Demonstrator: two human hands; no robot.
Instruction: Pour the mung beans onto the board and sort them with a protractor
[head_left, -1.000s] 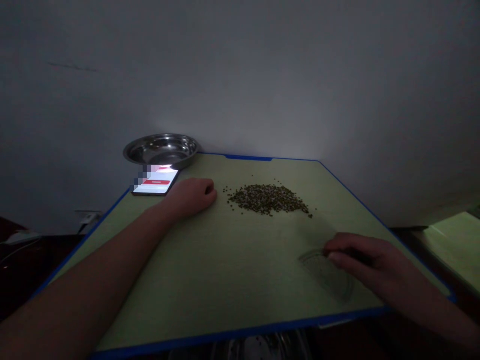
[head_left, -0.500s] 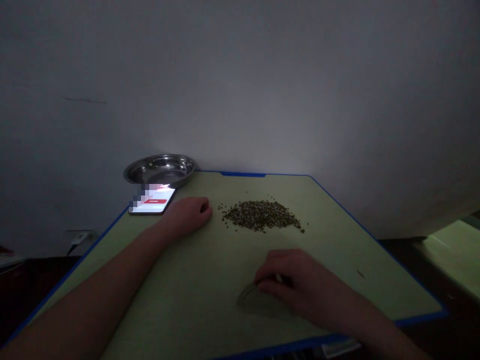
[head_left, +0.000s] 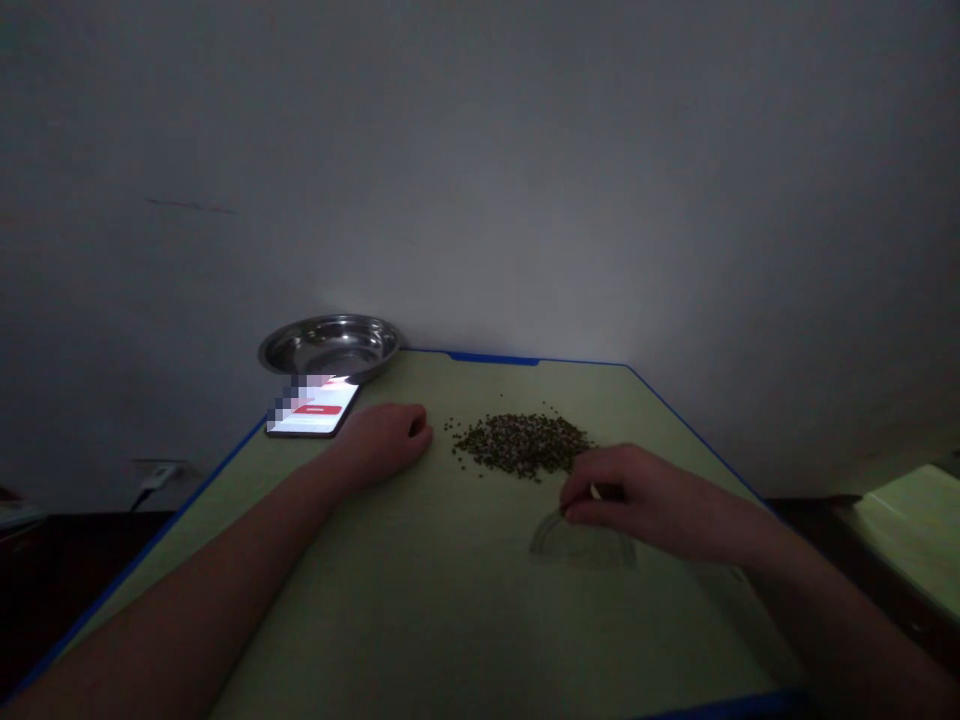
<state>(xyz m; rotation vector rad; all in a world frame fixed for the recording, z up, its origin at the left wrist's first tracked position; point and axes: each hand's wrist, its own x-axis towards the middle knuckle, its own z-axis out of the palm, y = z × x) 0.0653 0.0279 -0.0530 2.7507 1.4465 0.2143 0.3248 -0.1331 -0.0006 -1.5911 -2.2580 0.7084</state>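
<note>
My right hand (head_left: 636,498) pinches the curved edge of a clear half-round protractor (head_left: 581,542) between thumb and fingers. The protractor is tilted over the table, its straight side toward me. Just beyond these fingers spreads a pile of small dark seeds or beans (head_left: 517,443), a few scattered at its edges. My left hand (head_left: 384,438) rests on the table left of the pile, curled into a loose fist with nothing visible in it.
A lit phone (head_left: 319,410) lies by my left wrist, in front of a shiny metal basin (head_left: 330,345) at the back left corner. The pale green table (head_left: 420,620) has a blue edge and stands against a grey wall (head_left: 480,180). A plug and cable (head_left: 156,478) show at left.
My right hand has moved forward and to the right with the protractor, up to the near right side of the pile. My left hand stays in place; the view shifts slightly.
</note>
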